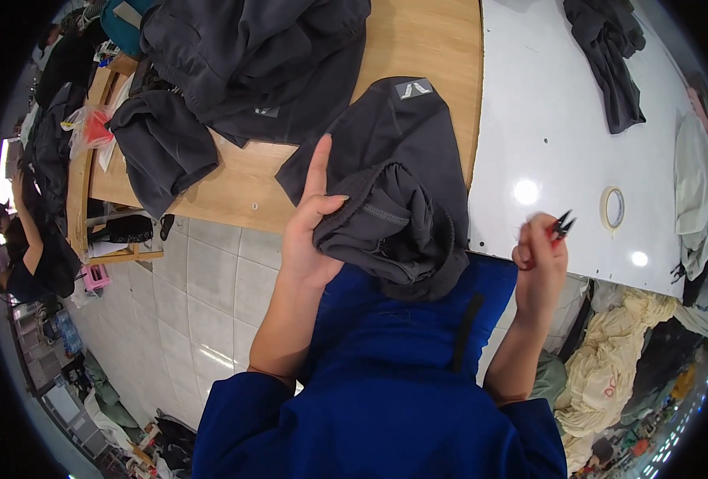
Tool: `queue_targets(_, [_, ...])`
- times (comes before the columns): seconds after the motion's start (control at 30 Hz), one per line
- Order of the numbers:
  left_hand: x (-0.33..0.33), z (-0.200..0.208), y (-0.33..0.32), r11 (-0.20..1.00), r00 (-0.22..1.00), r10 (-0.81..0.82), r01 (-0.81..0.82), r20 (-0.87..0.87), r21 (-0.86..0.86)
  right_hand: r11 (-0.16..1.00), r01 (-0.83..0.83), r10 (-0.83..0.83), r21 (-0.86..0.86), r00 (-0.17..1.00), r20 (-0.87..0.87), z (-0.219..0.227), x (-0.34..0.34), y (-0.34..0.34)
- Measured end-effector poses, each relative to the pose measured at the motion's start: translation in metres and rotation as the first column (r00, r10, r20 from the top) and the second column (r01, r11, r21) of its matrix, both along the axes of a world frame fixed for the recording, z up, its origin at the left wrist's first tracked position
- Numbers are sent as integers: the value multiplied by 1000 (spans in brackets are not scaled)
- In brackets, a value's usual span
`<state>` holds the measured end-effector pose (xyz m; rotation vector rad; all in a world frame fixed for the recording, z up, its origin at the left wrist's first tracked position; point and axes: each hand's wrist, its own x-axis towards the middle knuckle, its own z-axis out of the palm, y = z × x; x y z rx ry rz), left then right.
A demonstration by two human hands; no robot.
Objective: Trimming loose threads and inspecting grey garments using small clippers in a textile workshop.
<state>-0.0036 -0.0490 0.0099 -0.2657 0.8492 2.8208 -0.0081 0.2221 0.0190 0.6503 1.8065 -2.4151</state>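
Note:
My left hand (310, 231) grips the edge of a dark grey garment (386, 211) at its elastic-looking opening. The index finger points straight up, the thumb presses at the rim, and the other fingers are hidden by the cloth. The garment hangs over the table edge toward my body, its far part lying flat with a small light-and-grey patch (415, 89) near the top. Over the front of the white table, my right hand (541, 259) is closed around thread snips (560, 228) with red handles. Their dark pointed blades aim up and right, apart from the garment.
A heap of dark grey garments (250, 56) covers the far left of the wooden table (418, 40). On the white table (522, 144) lie a tape roll (612, 207) and another dark garment (609, 64). Cream cloth (609, 367) is piled below right. Someone's arm (28, 223) shows far left.

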Motion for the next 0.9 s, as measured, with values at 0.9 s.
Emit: queue_targets(0.9, [4, -14, -21, 860, 999, 29, -48, 45, 507, 928, -350, 371, 126, 894, -250, -12, 6, -53])
